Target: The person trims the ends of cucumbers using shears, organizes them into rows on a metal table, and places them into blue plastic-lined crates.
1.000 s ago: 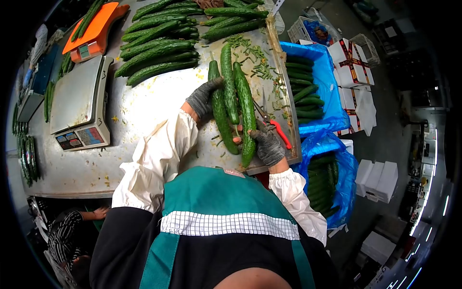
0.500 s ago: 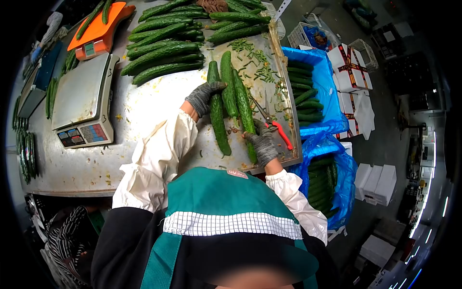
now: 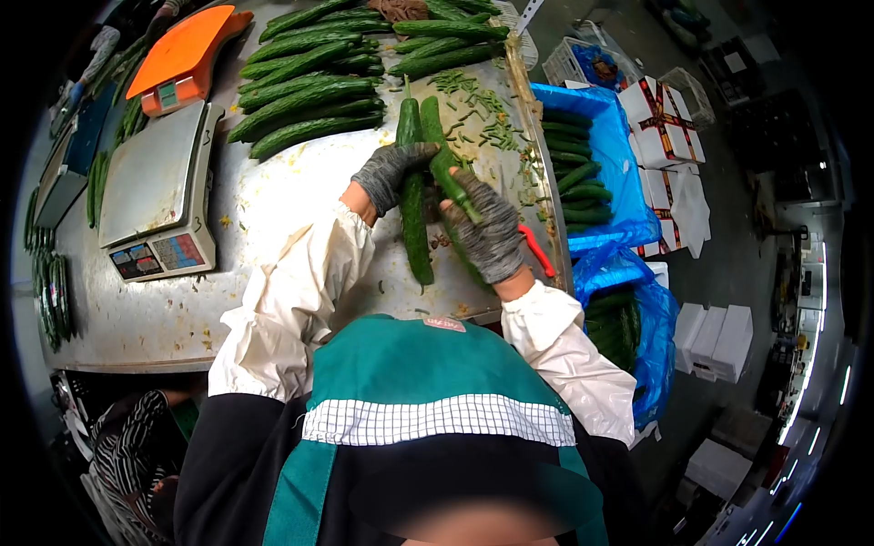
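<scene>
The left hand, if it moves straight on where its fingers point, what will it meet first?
Probably the cucumber right at its fingertips; they seem to touch it, but depth is unclear.

The single view looks from the wearer's head, forward and steeply down, from above the near edge of the table [image 3: 273, 177]. It sits close to the table, yet its wide, round field reaches the apron [image 3: 382, 369] before it and floor [image 3: 734, 214] to its right.
</scene>
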